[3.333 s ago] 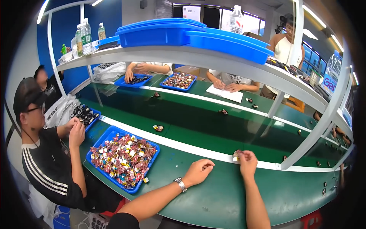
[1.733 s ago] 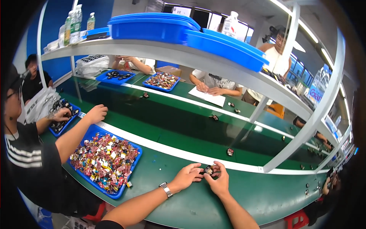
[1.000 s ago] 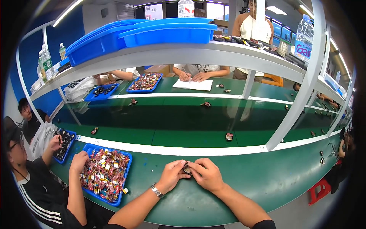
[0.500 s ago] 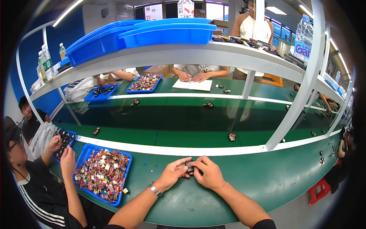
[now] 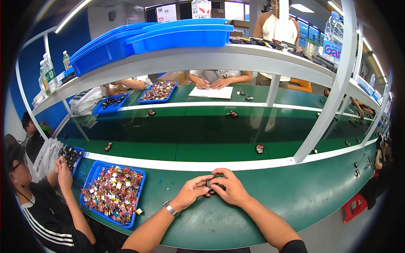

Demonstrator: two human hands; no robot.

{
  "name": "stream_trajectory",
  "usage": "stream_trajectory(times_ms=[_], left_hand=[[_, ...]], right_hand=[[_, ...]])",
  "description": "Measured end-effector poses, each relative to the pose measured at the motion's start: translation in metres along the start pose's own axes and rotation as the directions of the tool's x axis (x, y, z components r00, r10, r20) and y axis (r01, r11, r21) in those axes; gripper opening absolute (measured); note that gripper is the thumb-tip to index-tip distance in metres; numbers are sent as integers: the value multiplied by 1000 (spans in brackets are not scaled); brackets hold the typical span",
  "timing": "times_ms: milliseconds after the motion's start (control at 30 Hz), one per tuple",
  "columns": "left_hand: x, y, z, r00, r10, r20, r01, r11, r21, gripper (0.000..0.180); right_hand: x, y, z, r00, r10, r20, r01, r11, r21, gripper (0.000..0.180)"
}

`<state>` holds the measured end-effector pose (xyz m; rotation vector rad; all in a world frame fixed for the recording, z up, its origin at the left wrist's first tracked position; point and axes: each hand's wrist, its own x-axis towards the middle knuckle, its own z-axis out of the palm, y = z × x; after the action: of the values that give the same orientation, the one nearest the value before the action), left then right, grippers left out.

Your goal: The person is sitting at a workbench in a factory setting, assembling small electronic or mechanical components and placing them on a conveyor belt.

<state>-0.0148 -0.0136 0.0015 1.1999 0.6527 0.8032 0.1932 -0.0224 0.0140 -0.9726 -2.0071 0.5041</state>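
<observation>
My left hand [image 5: 192, 192] and my right hand [image 5: 228, 189] meet over the green table [image 5: 295, 198], just in front of the white strip. Between their fingertips they pinch a small dark part [image 5: 209, 184], mostly hidden by the fingers. A metal watch sits on my left wrist. To the left lies a blue tray [image 5: 90, 179] filled with many small red, gold and white pieces.
A seated person [image 5: 46, 211] on my left works with both hands raised beside a second blue tray [image 5: 80, 152] of dark parts. Small dark parts ride on the green conveyor belt [image 5: 202, 135]. A grey shelf with blue bins [image 5: 177, 36] hangs overhead. Other people work across the belt.
My hands came together from apart over the table edge and now hold the small part between them. The view shifted right. The neighbour's hands moved from the coloured tray to the dark one.
</observation>
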Motion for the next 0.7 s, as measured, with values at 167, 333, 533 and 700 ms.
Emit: stream_trajectory(times_ms=[167, 333, 533, 700], left_hand=[[-1, 2, 1, 1000, 2, -4, -1, 999, 42, 46], [0, 3, 2, 1000, -15, 4, 14, 998, 59, 43], [1, -6, -1, 999, 4, -50, 1, 997, 81, 38], [1, -7, 1, 998, -10, -65, 10, 1000, 9, 37]], right_hand=[[0, -3, 1, 999, 30, 15, -31, 999, 33, 10], [0, -4, -4, 999, 29, 27, -31, 997, 67, 10], [1, -4, -6, 996, -44, 76, 38, 996, 81, 13], [-3, -4, -1, 1000, 7, 28, -8, 999, 41, 13]])
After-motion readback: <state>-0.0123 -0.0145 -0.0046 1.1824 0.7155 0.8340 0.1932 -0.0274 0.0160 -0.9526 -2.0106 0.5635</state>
